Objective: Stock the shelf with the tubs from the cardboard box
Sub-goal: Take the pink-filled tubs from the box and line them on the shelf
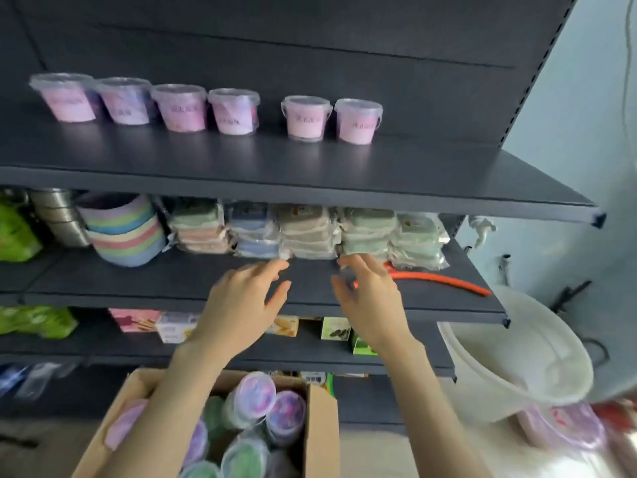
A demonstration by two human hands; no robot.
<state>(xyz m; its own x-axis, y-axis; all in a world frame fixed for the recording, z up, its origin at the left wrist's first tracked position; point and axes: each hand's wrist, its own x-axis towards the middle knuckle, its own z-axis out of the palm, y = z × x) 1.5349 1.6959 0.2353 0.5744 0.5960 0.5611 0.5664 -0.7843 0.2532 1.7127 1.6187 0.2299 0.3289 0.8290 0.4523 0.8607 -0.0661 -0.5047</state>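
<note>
1. Left hand [241, 301] and right hand [374, 301]: raised side by side with a gap between them, fingers loosely spread and slightly bent, holding nothing.
2. Just beyond the fingertips: stacked packets [303, 232], five stacks in a row; whether touched or not, cannot tell.
3. Below the wrists, under both forearms: cardboard box [322, 429], open, with tubs in the box [255, 395] standing lid-up. About seven lids in view, purple, lilac and green; probably more hidden beneath the left forearm.
4. Well above the hands: top shelf [310, 193] carrying shelved tubs [181, 108], six in one row. Four close together up and to the left, two straight above the hands, a gap between the groups, bare board further right.
5. Handling, as judged: thin clear plastic with a snap lid and a slim bail handle, so likely light, fairly stiff, smooth and a little slippery. Best taken round the wall just under the lid rim, or by the lid edge when lifting from the box.
6. Right of the right hand: one orange hose [441, 279], one white basin [517, 357]. Left of the left hand: one stack of coloured bowls [124, 232].
</note>
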